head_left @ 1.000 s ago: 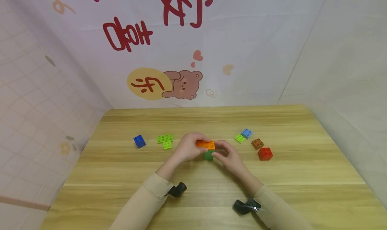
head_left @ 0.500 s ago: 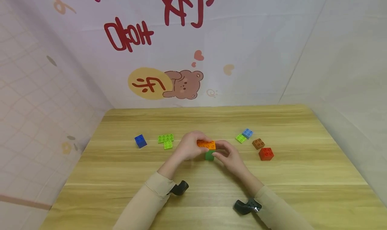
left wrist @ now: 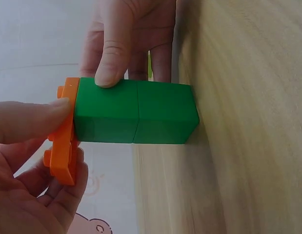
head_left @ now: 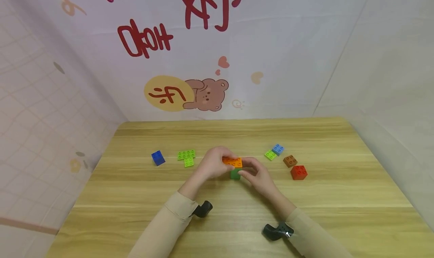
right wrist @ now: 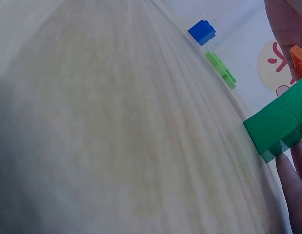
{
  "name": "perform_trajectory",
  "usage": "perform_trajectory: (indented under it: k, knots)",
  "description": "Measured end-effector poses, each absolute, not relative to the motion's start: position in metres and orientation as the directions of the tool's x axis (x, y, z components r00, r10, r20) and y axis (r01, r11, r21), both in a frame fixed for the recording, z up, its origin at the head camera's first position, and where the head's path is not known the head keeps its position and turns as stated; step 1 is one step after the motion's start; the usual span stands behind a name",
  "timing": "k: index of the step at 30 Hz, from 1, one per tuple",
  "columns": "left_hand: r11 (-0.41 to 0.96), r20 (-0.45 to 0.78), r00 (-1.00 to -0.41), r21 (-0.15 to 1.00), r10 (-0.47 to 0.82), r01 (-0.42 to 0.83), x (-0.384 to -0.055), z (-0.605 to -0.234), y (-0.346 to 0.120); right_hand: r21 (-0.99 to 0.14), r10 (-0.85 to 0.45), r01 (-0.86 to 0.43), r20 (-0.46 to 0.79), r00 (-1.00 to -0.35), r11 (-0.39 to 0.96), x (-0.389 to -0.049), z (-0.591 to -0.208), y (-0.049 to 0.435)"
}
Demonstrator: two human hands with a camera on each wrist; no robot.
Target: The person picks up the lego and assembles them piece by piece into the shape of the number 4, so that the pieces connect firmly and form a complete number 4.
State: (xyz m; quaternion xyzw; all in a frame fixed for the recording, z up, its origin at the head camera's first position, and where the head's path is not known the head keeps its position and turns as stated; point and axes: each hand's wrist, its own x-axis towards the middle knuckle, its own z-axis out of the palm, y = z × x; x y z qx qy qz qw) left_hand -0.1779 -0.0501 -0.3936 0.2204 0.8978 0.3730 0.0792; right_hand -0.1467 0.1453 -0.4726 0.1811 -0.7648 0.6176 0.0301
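Note:
Two green building blocks [left wrist: 136, 112] stand stacked upright on the wooden table, with a thin orange block [left wrist: 68, 141] lying across their top, studs up. The orange block juts out past the green stack toward the left. My left hand [head_left: 216, 164] pinches this overhanging block between thumb and fingers. From the other side, my right hand [head_left: 259, 178] grips the green stack, thumb [left wrist: 111, 63] on its near face and fingers behind. In the right wrist view the green stack shows at the right edge, fingers against it.
Left of the hands lie a dark blue block [head_left: 158, 158] and two lime green blocks [head_left: 186, 154], one larger. On the right are a small lime block [head_left: 270, 154], a light blue block [head_left: 278, 149], a brown block [head_left: 290, 161] and a red block [head_left: 299, 172]. A printed cloth [head_left: 288, 54] hangs behind.

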Motion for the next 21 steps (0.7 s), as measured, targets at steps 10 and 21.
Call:
perform_trajectory:
  k: [10, 21]
  knots:
    - [0.582, 0.045, -0.884, 0.737, 0.465, 0.344, -0.180, -0.401, -0.053, -0.934, -0.246, -0.323, 0.280, -0.928, 0.155, -0.148, -0.476, 0.147]
    - [0.543, 0.052, -0.885, 0.772, 0.464, 0.330, -0.180, -0.408, -0.055, -0.941, -0.239, -0.296, 0.253, -0.937, 0.163, -0.154, -0.491, 0.150]
